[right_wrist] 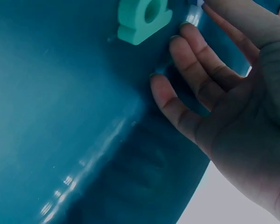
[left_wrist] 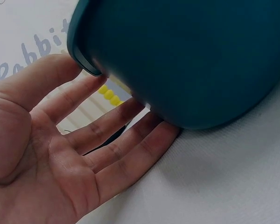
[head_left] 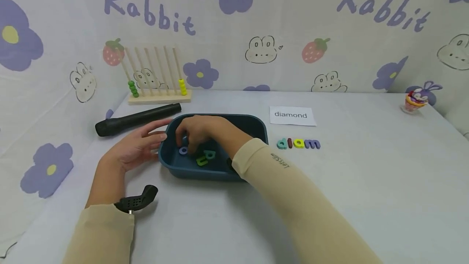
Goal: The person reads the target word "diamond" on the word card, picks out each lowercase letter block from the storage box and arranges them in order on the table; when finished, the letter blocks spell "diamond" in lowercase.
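Observation:
A dark blue-green plastic bin [head_left: 205, 175] stands on the white table. My left hand [head_left: 137, 148] is at its left end, fingertips against the outer wall and thumb tip right at the rim [left_wrist: 86, 66]. Inside, my right hand [head_left: 199, 131] reaches down over the left part of the floor. A small blue piece [head_left: 185, 139] shows between its thumb and index finger; I cannot tell whether they pinch it. Just below lies a bluish ring-shaped letter [head_left: 183, 150]. A yellow-green letter [head_left: 202, 161] and a teal letter [head_left: 209, 154] lie nearby, the teal letter [right_wrist: 142, 21] also in the right wrist view.
Right of the bin, a card [head_left: 292, 116] reads "diamond". Below it coloured letters [head_left: 298, 144] spell "diam". A black tube [head_left: 137, 120] and a wooden peg rack [head_left: 159, 99] with beads stand behind the left hand. A small cup-shaped ornament [head_left: 415, 100] is at far right.

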A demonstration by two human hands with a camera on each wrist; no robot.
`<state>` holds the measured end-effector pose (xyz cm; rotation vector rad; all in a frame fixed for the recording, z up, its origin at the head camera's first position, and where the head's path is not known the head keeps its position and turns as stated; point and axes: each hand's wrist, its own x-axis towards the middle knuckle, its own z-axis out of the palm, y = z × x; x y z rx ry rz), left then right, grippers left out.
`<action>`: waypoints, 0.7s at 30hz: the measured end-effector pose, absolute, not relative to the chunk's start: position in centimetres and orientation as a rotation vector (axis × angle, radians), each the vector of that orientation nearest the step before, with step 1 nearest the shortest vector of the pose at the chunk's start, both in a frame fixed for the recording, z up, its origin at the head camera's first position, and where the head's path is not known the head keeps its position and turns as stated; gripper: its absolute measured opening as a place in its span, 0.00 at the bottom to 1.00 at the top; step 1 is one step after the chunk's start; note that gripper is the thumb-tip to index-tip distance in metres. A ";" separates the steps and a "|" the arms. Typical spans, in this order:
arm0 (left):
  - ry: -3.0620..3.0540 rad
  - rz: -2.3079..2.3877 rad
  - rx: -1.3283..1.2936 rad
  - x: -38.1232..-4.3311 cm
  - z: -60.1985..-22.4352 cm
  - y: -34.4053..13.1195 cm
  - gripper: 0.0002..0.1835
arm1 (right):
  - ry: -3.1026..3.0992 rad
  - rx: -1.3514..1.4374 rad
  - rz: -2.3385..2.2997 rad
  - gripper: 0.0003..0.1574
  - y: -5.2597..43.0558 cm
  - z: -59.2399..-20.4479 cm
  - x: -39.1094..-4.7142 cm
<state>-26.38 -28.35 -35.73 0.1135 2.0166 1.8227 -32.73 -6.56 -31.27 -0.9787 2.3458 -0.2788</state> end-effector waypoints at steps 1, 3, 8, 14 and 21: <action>2.018 1.825 0.111 -26.3 -35.7 -28.4 0.33 | 2.350 -0.983 -0.279 0.18 -6.7 -31.3 -32.7; 2.015 1.830 0.110 -26.3 -35.7 -28.5 0.33 | 2.360 -0.977 -0.278 0.17 -6.9 -31.3 -32.5; 2.008 1.836 0.115 -26.3 -35.7 -28.7 0.33 | 2.376 -0.978 -0.265 0.14 -7.1 -31.3 -32.4; 2.013 1.836 0.115 -26.3 -35.7 -28.7 0.32 | 2.386 -0.973 -0.257 0.12 -7.2 -31.4 -32.3; 2.023 1.824 0.132 -26.4 -35.8 -28.6 0.32 | 2.369 -0.971 -0.278 0.10 -7.0 -31.2 -32.6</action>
